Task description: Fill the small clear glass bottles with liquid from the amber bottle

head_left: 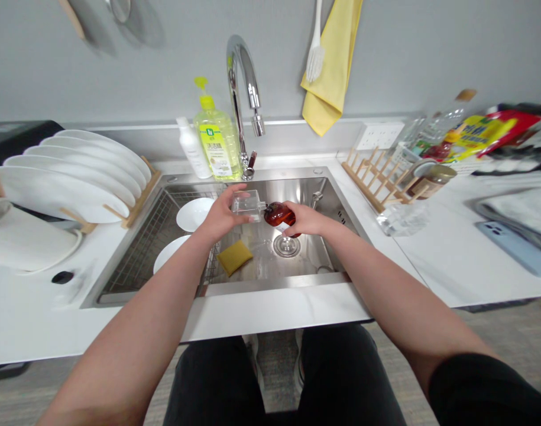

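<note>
Over the steel sink [323, 195], my left hand [221, 216] grips a clear square glass bottle [247, 204], tipped on its side. Its neck meets the mouth of a small amber bottle [277, 214], which my right hand [308, 220] holds, also tilted. Both bottles hang above the drain [287, 245]. A yellow sponge [235, 257] lies on the sink floor below my left wrist. The curved tap [243, 77] stands behind the hands.
Two white dishes [194, 213] rest on a wire rack in the sink's left half. White plates [75, 171] fill a wooden rack at left. Dish soap [217, 139], an empty wooden rack [372, 177], jars [432, 177], a clear glass [403, 219] and a phone [514, 245] stand around.
</note>
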{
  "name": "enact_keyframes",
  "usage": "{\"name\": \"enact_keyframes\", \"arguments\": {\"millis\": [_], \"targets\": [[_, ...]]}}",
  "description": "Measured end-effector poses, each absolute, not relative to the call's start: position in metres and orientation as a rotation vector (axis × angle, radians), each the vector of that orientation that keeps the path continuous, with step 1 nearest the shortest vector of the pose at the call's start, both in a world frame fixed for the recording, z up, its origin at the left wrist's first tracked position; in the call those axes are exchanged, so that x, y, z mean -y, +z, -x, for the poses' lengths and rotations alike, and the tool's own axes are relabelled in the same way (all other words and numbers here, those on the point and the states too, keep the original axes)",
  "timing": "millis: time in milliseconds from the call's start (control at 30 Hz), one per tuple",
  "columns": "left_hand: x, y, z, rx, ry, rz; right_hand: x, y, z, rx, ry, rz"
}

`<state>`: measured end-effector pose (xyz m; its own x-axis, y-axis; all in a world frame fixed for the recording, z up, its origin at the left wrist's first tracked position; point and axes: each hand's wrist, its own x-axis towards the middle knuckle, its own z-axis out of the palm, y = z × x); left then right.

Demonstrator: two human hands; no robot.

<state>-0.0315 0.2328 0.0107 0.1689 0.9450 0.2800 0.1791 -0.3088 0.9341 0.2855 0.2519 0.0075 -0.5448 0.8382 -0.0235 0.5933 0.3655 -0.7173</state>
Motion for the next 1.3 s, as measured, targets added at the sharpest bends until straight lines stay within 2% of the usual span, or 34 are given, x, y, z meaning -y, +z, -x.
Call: {"name": "enact_keyframes", "arguments": {"millis": [1300], "targets": [[-0.2349,0.0133,0.0276,-1.065,1.28,-1.618,-0.2496,0.0104,-0.2848,2.256,1.009,1.244]]}}
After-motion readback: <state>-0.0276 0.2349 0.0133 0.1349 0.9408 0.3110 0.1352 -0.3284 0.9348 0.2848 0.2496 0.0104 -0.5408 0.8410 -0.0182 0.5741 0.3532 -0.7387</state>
